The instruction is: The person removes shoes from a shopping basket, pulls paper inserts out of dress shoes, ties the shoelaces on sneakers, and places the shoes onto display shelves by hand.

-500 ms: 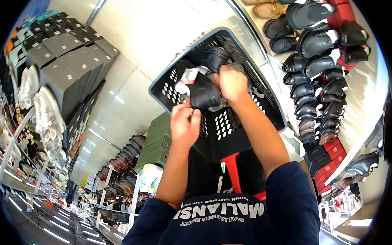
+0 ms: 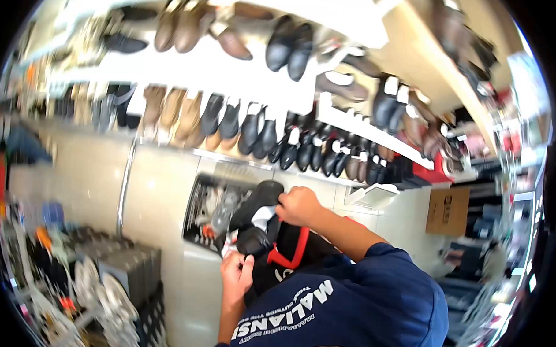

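Note:
My right hand [image 2: 300,206] is closed on a black shoe [image 2: 258,200], holding it over the near side of a black shopping basket [image 2: 193,222]. Closer to my body, my left hand [image 2: 236,271] pinches the edge of a second black shoe [image 2: 254,241]. White paper shows between the two shoes. Inside the basket lie crumpled clear plastic [image 2: 226,211] and a small red-orange piece [image 2: 208,231]. The basket's red handle [image 2: 301,244] stands beside my torso. The fingertips of both hands are partly hidden by the shoes.
Ahead, white shelves [image 2: 189,72] carry rows of black and brown shoes. Grey shoe boxes [image 2: 127,269] and white shoes [image 2: 116,296] stand at left. A cardboard box [image 2: 447,211] sits at right. Part of another person [image 2: 22,143] shows at far left.
My view has swung toward the shoe shelves ahead. Both hands have come up from inside the basket, and a black shoe is now in each.

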